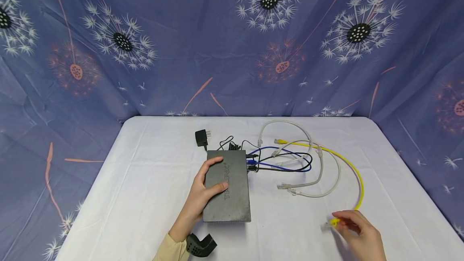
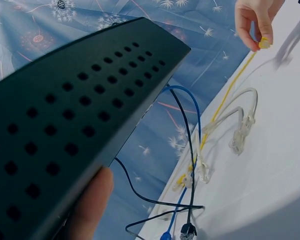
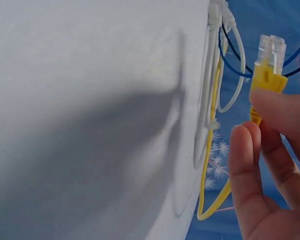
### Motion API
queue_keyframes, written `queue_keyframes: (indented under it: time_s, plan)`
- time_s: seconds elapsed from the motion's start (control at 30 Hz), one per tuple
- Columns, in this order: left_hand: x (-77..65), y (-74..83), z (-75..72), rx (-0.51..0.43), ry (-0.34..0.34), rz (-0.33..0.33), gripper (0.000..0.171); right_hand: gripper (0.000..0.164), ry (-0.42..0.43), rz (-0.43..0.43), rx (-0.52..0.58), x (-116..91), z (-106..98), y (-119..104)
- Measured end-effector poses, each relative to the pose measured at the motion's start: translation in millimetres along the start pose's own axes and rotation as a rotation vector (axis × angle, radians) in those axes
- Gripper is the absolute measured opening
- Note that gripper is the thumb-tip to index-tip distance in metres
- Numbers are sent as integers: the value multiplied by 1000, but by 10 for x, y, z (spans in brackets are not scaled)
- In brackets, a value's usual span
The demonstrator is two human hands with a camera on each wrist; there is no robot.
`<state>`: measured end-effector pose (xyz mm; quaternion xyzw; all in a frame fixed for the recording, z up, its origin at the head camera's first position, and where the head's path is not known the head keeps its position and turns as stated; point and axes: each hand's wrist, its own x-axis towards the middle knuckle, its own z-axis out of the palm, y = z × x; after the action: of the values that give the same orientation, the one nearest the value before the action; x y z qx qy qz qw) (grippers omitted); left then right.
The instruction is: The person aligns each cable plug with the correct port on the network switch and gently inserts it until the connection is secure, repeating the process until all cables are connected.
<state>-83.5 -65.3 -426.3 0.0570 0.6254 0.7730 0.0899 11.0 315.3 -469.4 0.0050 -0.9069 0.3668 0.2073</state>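
Note:
A black box marked TP-LINK, a network switch [image 1: 235,208], lies in my left hand's [image 1: 203,192] grip at its left side. Thumb and one finger show on its top in the head view; the other fingers are hidden. Rows of vent holes cover the side of the switch [image 2: 80,102] in the left wrist view. My right hand [image 1: 359,233], near the table's front right, pinches one end of a yellow network cable [image 1: 357,172]. Its clear plug [image 3: 271,52] sticks out past the thumb and points away from the palm.
Blue [image 1: 266,164] and black cables [image 1: 282,170] lead from the right side of the switch. Several grey network cables [image 1: 320,168] lie looped on the white table [image 1: 145,180]. A black power adapter [image 1: 201,137] rests behind the switch. A patterned curtain [image 1: 203,51] hangs at the back.

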Motion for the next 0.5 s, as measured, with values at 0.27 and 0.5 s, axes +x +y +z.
queue_keyframes:
  time_s: [0.27,0.5]
  plan:
    - [-1,-6,0,-1,-7,3,64,41,46,-77,107,74,22,-89]
    - [-6,-4,-2,-8,-10,1,63,42,70,-100,108,153,60,-157]
